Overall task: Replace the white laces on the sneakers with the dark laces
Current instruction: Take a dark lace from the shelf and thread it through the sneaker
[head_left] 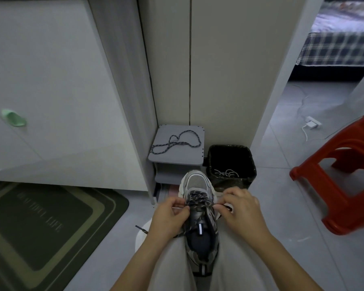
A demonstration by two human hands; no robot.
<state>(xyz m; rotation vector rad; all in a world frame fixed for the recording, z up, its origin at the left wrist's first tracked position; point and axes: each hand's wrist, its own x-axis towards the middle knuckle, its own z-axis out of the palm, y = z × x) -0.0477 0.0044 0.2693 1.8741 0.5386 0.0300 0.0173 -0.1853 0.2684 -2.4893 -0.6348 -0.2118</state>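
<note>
Sneaker (200, 227) lies lengthwise on person's lap, ctr foreground, toe pointing away. Left grip (170, 217) at its left side, right grip (242, 213) at its right, each pinching threaded lace (198, 199) over the eyelets. Shelf unit (177, 156) stands beyond toe, in corner w/ cabinet (51, 91) at left. Loose lace (174, 141) lies on top of unit. Bin (250, 162) on floor (271, 206) just right of unit; removed laces (226, 173) inside it. Mat (40, 227) on floor at left, in front of cabinet. Stool (340, 175) at right, well apart from bin. Charger (312, 122) on floor beyond stool; bed (340, 49) further back.
</note>
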